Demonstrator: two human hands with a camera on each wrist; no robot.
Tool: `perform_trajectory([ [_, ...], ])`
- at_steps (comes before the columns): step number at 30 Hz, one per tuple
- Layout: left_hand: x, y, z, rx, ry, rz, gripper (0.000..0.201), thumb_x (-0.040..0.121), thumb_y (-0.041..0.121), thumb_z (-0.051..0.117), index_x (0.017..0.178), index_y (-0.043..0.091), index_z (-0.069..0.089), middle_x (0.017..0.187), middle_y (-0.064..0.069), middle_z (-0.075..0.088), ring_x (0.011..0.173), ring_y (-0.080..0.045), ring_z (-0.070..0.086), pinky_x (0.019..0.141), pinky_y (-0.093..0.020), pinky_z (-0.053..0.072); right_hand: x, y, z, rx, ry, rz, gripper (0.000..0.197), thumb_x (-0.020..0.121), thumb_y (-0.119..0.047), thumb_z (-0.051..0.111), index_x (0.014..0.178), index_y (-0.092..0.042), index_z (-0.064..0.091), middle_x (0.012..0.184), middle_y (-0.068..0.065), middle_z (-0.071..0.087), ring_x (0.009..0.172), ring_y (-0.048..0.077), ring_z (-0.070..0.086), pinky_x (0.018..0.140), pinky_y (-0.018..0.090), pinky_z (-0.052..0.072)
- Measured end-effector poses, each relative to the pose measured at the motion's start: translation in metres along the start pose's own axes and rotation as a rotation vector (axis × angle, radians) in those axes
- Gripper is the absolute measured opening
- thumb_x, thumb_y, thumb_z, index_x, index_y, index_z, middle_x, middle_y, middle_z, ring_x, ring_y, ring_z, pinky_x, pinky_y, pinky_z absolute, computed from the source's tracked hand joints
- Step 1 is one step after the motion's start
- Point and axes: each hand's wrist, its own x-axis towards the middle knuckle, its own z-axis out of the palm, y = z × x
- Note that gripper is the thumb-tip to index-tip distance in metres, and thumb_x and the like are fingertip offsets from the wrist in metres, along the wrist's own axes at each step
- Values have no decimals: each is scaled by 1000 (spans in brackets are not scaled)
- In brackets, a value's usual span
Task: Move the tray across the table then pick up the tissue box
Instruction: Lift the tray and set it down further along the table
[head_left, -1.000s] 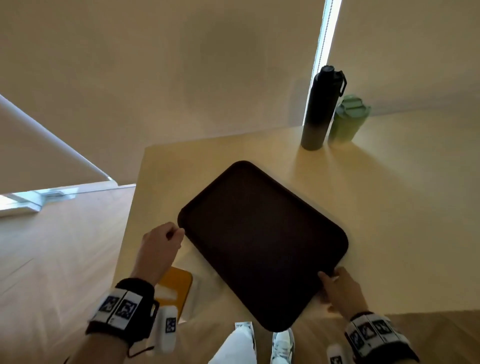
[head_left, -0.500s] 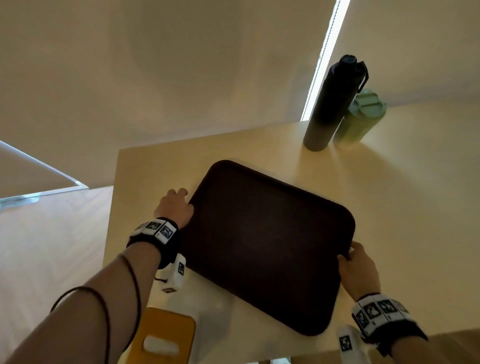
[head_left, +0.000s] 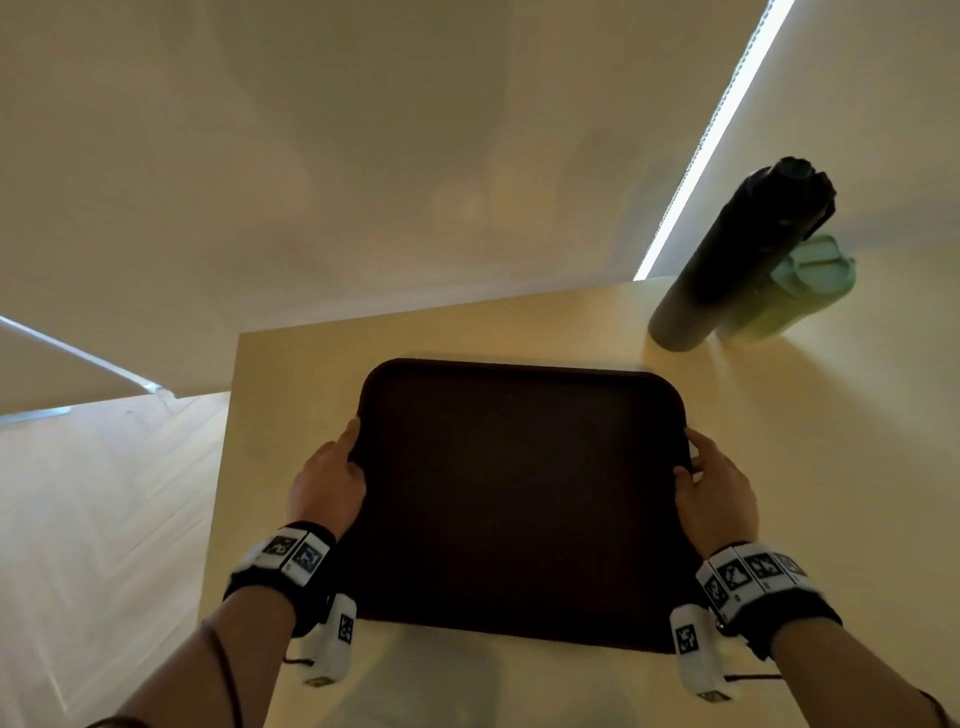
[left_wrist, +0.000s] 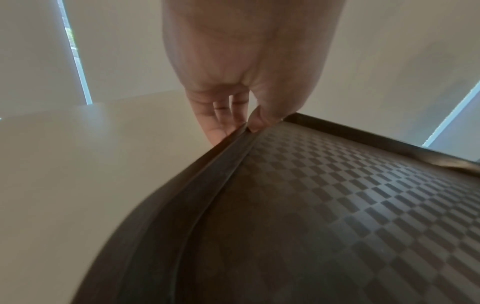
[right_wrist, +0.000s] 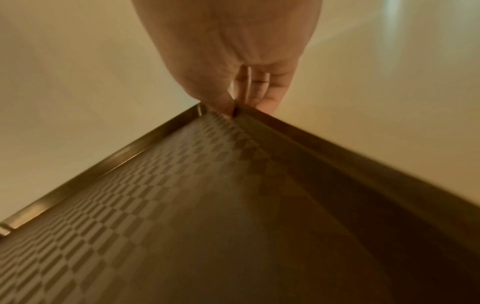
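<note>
A dark brown rectangular tray (head_left: 519, 499) with a chequered floor lies square to me over the pale wooden table (head_left: 291, 374). My left hand (head_left: 332, 478) grips its left rim, thumb on top (left_wrist: 262, 121) and fingers beneath (left_wrist: 221, 121). My right hand (head_left: 711, 483) grips the right rim (right_wrist: 298, 127) the same way, thumb over the edge and fingers under it. Whether the tray touches the table or hangs just above it cannot be told. The tissue box is out of sight in every current view.
A tall black bottle (head_left: 737, 254) and a green lidded cup (head_left: 789, 286) stand at the table's far right, just beyond the tray's far right corner. The table's left edge drops to a wooden floor (head_left: 93, 519). A wall closes off the far side.
The tray has turned from a diagonal lie to square with me. Both hands slid to the middle of its side rims. The orange box at the near left has left the view.
</note>
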Motion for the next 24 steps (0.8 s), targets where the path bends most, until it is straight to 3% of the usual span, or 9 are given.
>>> perform_trajectory([
  [7,17,1,-1,-114,26,-49,64,93,9,43,153,29,34,101,-6,64,85,-25,60,72,-35,47,58,-34,0,-57,-12,-55,51,91,-13,49,139,-30,44,119,13,65,104,38,61,85,44,50],
  [11,32,5,-2,-160,25,-86,65,92,9,42,153,31,34,90,-7,66,75,-22,60,63,-31,43,83,-48,1,-67,-7,-92,52,90,-12,50,139,-28,45,119,15,66,105,38,61,89,44,49],
  [18,55,9,-11,-188,36,-106,65,91,8,42,152,31,36,76,-6,62,68,-23,59,65,-36,51,110,-67,10,-72,37,-130,50,89,-11,51,137,-25,51,121,17,66,107,40,61,90,44,48],
  [21,63,9,-15,-190,27,-119,66,90,9,41,152,32,35,75,-6,62,67,-24,60,68,-42,56,115,-71,13,-77,46,-140,50,88,-12,51,136,-27,51,120,16,67,107,40,61,90,44,48],
  [24,69,9,-15,-193,28,-116,67,89,9,40,152,33,35,76,-6,62,67,-23,59,67,-41,55,120,-74,15,-106,52,-154,50,89,-12,51,136,-26,50,118,17,68,106,40,61,89,44,48],
])
